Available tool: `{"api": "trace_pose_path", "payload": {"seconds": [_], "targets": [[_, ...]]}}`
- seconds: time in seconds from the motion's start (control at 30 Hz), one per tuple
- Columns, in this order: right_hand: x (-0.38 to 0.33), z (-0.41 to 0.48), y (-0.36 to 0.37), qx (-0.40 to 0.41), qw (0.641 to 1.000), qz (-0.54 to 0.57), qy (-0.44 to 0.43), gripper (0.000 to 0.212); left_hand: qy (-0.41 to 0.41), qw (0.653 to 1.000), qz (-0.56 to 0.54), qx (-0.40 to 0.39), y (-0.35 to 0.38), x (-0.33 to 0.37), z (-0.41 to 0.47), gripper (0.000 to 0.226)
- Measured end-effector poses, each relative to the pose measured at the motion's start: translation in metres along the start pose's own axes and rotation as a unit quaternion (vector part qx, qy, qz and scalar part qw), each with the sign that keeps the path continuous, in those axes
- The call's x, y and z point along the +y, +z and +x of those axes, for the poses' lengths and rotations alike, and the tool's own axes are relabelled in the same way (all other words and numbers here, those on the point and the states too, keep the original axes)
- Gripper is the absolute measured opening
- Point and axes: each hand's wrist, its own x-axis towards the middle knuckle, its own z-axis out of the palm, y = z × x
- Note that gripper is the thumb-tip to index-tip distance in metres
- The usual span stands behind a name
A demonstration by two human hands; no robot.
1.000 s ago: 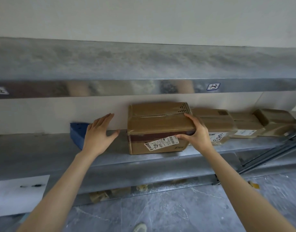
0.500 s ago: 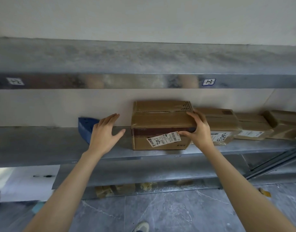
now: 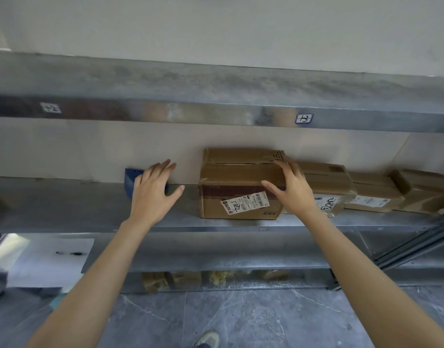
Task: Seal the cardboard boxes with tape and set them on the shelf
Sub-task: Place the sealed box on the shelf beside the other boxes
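taped cardboard box [image 3: 238, 179] on the middle shelf [image 3: 65, 207] against the wall, right corner hidden behind the spread right hand [image 3: 294, 190], contact unclear; left hand [image 3: 150, 194] splayed apart to its left, half covering something blue [image 3: 130, 180].

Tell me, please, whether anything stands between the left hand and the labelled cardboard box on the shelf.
Nothing visible does. Only bare shelf shows between the left hand and the cardboard box; the blue object lies behind the hand, away from the box.
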Motion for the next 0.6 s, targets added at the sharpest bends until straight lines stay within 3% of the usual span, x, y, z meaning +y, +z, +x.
{"api": "trace_pose_path", "payload": {"seconds": [0.27,0.6], "targets": [[-0.079,0.006,0.011,-0.007,0.993,-0.105,-0.047,0.068,-0.034,0.997,0.05,0.036,-0.044,-0.011,-0.02,0.063],[-0.223,0.007,0.07,-0.081,0.98,-0.086,-0.161,0.073,-0.154,0.979,0.125,0.044,-0.112,-0.102,-0.08,0.08]]}}
